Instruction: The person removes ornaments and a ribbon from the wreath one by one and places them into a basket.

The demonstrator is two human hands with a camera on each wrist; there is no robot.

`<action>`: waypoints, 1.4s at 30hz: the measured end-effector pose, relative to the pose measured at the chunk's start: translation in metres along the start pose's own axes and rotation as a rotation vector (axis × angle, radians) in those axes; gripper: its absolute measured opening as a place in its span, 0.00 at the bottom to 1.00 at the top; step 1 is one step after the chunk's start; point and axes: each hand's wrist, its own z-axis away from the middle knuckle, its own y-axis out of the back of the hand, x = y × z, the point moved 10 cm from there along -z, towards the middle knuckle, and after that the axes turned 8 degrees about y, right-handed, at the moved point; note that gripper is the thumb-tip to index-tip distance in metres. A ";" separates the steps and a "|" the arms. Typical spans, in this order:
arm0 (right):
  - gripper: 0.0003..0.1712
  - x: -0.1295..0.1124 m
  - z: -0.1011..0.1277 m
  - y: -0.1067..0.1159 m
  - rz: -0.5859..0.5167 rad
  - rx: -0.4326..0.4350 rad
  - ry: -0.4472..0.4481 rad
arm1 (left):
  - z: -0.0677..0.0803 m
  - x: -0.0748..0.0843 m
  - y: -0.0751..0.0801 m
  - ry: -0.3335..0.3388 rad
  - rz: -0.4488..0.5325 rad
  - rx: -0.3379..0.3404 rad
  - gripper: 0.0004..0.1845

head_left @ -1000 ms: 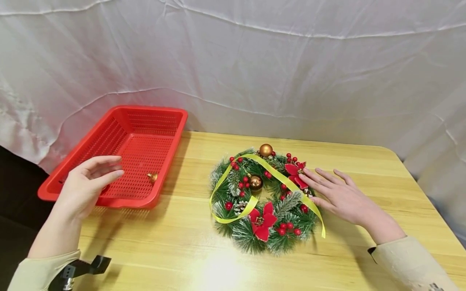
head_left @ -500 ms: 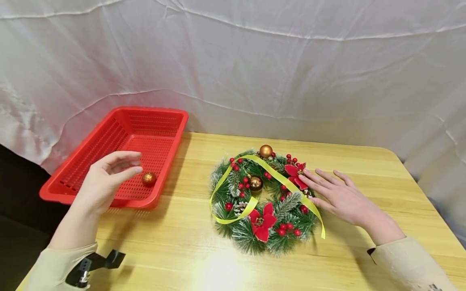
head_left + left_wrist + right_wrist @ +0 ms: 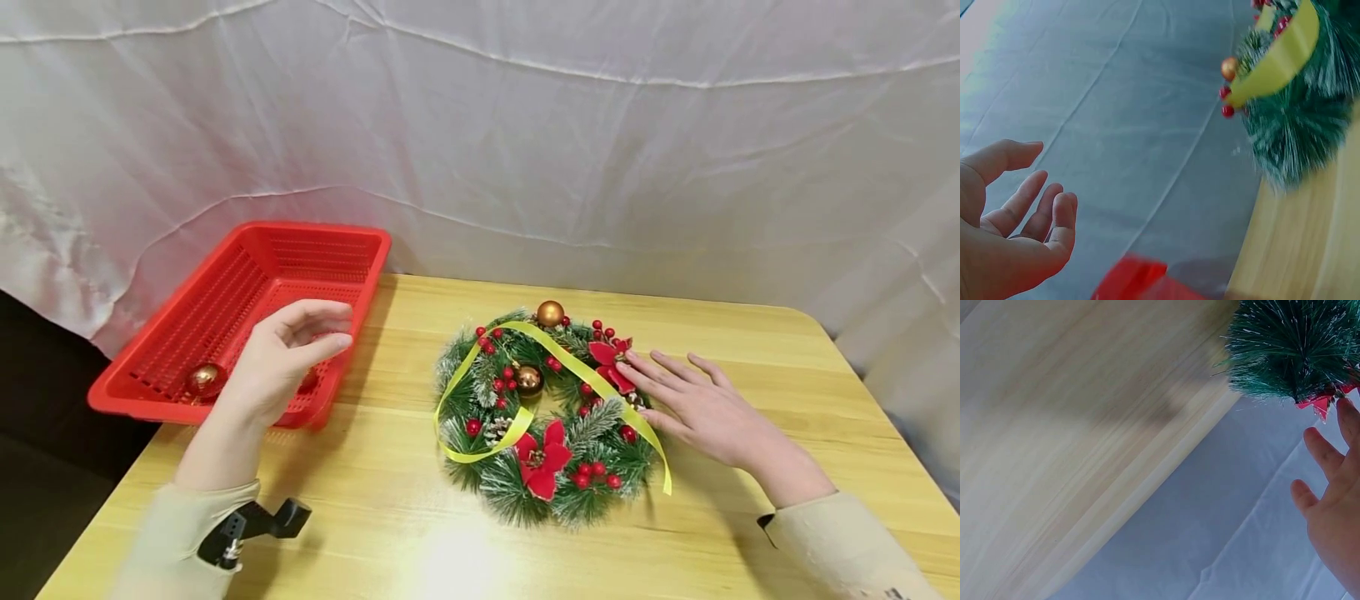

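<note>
Now, from the head view I log my left hand (image 3: 281,362) hanging just over the right rim of the red basket (image 3: 225,287), at about 9 o'clock from the wreath (image 3: 547,417); its fingers are loosely curved, thumb apart, gripping nothing. The left wrist view shows the same: palm empty, fingers relaxed. One gold bauble (image 3: 206,380) sits in the basket near its front wall, at 9 o'clock from that hand, not touching it. A second small round thing shows just under the hand's edge; I cannot tell what it is. My right hand (image 3: 693,404) lies flat at the wreath's 3 o'clock side, fingers straight and spread, their tips touching the red poinsettia (image 3: 609,360) there. The wreath lies flat on the wooden table (image 3: 750,350), well apart from the basket. A yellow ribbon (image 3: 570,367) runs loosely across it from about 11 o'clock to 4 o'clock. Gold balls sit at its 12 o'clock edge (image 3: 550,313) and on its inner ring (image 3: 528,379). White cloth (image 3: 525,133) hangs behind.
</note>
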 end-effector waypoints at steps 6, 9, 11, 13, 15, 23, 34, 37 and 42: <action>0.36 -0.001 0.000 0.000 0.001 0.003 0.004 | -0.010 -0.003 -0.028 0.007 0.007 -0.032 0.18; 0.36 -0.001 0.000 0.001 0.001 0.007 0.003 | -0.014 -0.007 -0.042 0.031 0.005 -0.054 0.18; 0.36 -0.001 0.000 0.001 0.001 0.008 0.002 | -0.018 -0.010 -0.052 0.053 -0.012 -0.072 0.18; 0.36 -0.001 0.000 0.001 0.001 0.008 0.003 | -0.021 -0.014 -0.061 0.076 -0.031 -0.084 0.18; 0.36 -0.001 0.000 0.001 -0.001 0.006 0.002 | -0.024 -0.017 -0.069 0.087 -0.043 -0.097 0.18; 0.36 -0.001 0.000 0.000 -0.005 -0.002 -0.001 | -0.038 -0.025 -0.095 0.099 -0.007 -0.141 0.19; 0.36 -0.001 0.000 0.000 0.005 0.005 0.007 | -0.055 -0.045 -0.130 0.116 0.008 -0.222 0.20; 0.36 0.000 -0.001 -0.001 0.006 -0.002 0.003 | -0.061 -0.054 -0.139 0.127 0.013 -0.245 0.20; 0.36 0.000 -0.001 -0.001 0.005 -0.008 -0.002 | -0.069 -0.065 -0.151 0.161 -0.017 -0.270 0.21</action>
